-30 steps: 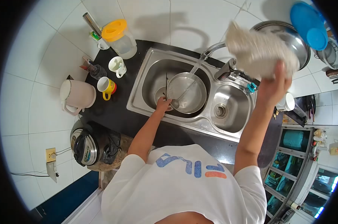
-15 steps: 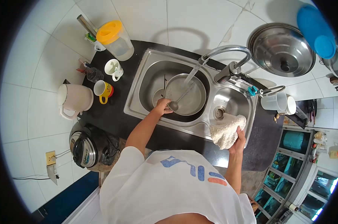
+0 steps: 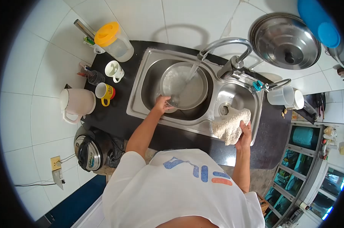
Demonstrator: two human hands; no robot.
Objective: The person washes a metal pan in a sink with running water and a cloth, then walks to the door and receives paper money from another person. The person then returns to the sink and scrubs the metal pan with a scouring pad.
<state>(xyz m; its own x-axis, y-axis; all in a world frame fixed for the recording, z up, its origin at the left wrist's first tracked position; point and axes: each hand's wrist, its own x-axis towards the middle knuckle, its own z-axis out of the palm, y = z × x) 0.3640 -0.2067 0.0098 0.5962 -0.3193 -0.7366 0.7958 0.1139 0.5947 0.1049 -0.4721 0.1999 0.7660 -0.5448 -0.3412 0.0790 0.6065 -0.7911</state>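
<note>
My left hand [image 3: 163,104] is closed on the near left edge of a round metal pan [image 3: 191,89], tilted in the large sink basin [image 3: 148,85]. Water runs from the curved faucet [image 3: 229,41] into the pan. A ladle head [image 3: 174,100] shows at the pan's near edge, beside my fingers; I cannot make out its handle. A bowl partly hidden by the pan lies under it. My right hand [image 3: 245,135] grips a cream cloth [image 3: 231,125] over the front edge of the small basin [image 3: 229,100].
Left of the sink stand a yellow-lidded pitcher [image 3: 120,47], a white mug [image 3: 114,71], a yellow-red mug [image 3: 105,92], a pink kettle [image 3: 82,100] and a cooker [image 3: 89,152]. Plastic cups [image 3: 280,95] stand right of the sink. A large metal bowl [image 3: 284,41] is against the wall.
My right hand has come down from beside the wall with the cloth to the small basin's front edge. The pan has shifted slightly left and tilted in my left hand.
</note>
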